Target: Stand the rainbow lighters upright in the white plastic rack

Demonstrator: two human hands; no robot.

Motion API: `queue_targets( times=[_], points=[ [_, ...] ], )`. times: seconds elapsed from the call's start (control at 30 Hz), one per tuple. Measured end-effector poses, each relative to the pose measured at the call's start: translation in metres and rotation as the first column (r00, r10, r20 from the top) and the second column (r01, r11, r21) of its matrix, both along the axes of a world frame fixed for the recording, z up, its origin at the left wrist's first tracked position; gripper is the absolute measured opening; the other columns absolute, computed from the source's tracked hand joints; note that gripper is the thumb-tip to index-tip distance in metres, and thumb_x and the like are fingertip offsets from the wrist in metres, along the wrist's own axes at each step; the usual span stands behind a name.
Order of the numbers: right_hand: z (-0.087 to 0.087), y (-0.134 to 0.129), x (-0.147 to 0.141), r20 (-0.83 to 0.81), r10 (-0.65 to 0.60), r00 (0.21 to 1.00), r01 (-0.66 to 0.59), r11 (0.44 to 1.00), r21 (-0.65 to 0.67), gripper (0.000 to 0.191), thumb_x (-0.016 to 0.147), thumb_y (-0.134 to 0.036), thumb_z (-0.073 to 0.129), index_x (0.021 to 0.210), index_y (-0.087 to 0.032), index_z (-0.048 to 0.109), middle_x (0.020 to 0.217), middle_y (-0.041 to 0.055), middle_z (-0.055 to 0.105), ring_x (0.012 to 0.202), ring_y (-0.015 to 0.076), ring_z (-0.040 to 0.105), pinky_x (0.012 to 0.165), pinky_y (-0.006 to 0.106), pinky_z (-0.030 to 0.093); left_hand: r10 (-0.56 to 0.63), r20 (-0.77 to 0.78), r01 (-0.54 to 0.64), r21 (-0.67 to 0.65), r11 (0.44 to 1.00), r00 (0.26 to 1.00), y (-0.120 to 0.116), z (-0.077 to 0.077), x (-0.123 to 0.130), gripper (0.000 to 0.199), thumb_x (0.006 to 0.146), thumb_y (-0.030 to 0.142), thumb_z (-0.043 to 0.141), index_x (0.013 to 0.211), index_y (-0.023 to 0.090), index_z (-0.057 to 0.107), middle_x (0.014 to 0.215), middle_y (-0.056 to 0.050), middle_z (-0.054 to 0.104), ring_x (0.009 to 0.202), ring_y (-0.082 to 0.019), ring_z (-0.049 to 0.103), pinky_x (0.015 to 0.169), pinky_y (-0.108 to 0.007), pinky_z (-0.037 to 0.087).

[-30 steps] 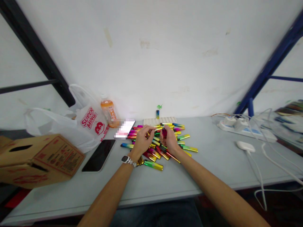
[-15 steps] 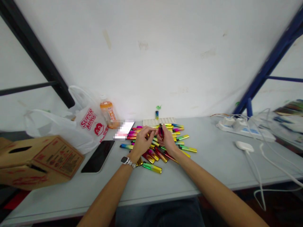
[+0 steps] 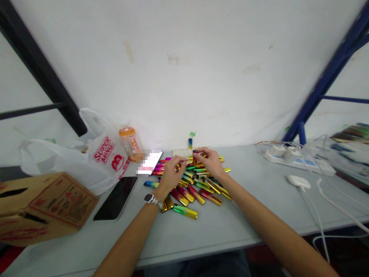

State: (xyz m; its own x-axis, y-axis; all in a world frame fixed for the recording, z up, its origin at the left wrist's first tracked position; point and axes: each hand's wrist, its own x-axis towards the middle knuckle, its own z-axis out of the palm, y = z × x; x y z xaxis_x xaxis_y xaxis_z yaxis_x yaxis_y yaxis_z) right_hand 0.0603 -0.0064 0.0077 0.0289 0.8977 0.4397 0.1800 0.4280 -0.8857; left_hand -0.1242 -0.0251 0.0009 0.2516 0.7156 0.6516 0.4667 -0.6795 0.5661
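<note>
Many shiny metallic lighters (image 3: pixel 186 212) in green, gold, red, pink and blue lie in a loose pile on the grey table. My right hand (image 3: pixel 211 159) pinches a red lighter (image 3: pixel 195 157) upright, above the back of the pile. Opposite it, my left hand (image 3: pixel 172 173) hovers over the pile's left side with fingers curled together; what they hold, if anything, is too small to see. Behind both hands lies a white tray with small cells (image 3: pixel 179 152), partly covered by my right hand. One blue and yellow lighter (image 3: pixel 190 143) stands upright at the tray.
Left of the pile are a dark phone (image 3: pixel 115 199), a lit phone (image 3: pixel 154 158), an orange drink bottle (image 3: pixel 129 142), a white plastic bag (image 3: pixel 98 169) and a cardboard box (image 3: pixel 57 204). On the right are a power strip (image 3: pixel 300 159), a white charger (image 3: pixel 299 181) and cables.
My right hand has moved slightly right and back, and now grips the red lighter from above by its top. My left hand stays near the pile. The view has shifted slightly.
</note>
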Motion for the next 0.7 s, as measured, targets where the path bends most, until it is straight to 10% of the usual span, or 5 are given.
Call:
queue_targets(
  times=[0.37, 0.7],
  points=[
    [0.005, 0.101, 0.025, 0.329, -0.051, 0.943, -0.003, 0.987, 0.163, 0.009, 0.078, -0.019, 0.063, 0.086, -0.018, 0.066, 0.066, -0.0017, 0.066, 0.058, 0.0121, 0.06, 0.063, 0.025, 0.044, -0.041, -0.077, 0.037, -0.05, 0.998, 0.996, 0.013, -0.008, 0.003, 0.016, 0.093, 0.023, 0.053, 0.097, 0.019, 0.068, 0.088, -0.004, 0.066, 0.078, -0.016, 0.061, 0.069, -0.028, 0.048],
    [0.001, 0.126, 0.027, 0.388, 0.006, 0.922, -0.063, 0.989, 0.135, 0.011, 0.075, -0.011, 0.064, 0.081, -0.016, 0.071, 0.069, 0.0, 0.07, 0.061, 0.0123, 0.061, 0.067, 0.026, 0.046, -0.054, -0.092, 0.049, -0.057, 0.997, 0.994, 0.013, -0.012, 0.002, 0.017, 0.093, 0.021, 0.052, 0.098, 0.019, 0.068, 0.089, -0.004, 0.066, 0.077, -0.016, 0.06, 0.073, -0.03, 0.049]
  ],
)
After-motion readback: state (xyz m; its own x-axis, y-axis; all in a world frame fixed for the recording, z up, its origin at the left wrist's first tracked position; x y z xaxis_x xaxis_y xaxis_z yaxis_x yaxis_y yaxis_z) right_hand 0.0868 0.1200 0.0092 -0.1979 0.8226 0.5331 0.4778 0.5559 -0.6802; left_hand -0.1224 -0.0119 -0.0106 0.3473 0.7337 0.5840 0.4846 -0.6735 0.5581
